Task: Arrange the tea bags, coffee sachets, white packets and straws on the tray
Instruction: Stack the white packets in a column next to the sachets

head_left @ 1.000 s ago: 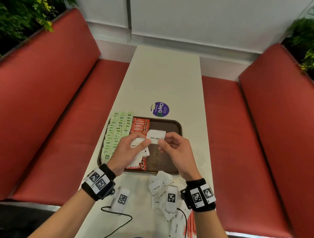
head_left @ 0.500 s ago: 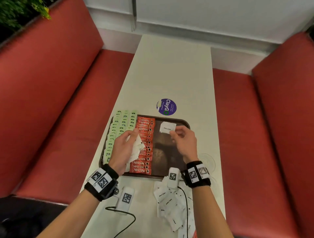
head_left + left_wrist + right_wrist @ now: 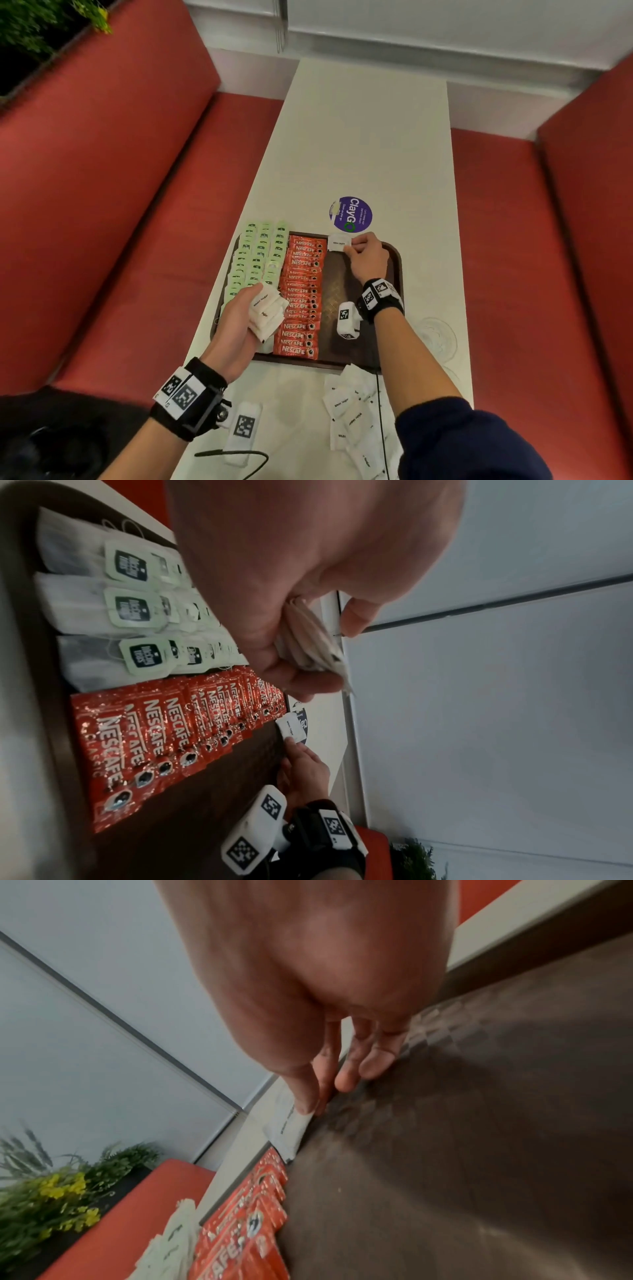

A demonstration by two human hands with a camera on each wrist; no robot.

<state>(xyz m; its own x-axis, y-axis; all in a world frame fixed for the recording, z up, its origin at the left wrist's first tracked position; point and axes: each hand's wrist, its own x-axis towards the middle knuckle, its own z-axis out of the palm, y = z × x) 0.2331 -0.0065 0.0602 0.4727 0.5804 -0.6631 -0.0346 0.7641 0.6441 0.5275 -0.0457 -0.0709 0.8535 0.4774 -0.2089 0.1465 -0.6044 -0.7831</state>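
Now starting the sugar column: right hand (image 3: 368, 255) pinches one white sugar packet (image 3: 338, 242) at the tray's (image 3: 394, 260) upper centre; left hand (image 3: 239, 317) clutches a stack of packets (image 3: 267, 313), next to follow below.

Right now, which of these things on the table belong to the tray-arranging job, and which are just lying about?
Part of the job:
tray
tea bags
coffee sachets
white packet in the right hand
packet stack in the left hand
loose packets

Just lying about:
purple sticker
black cable
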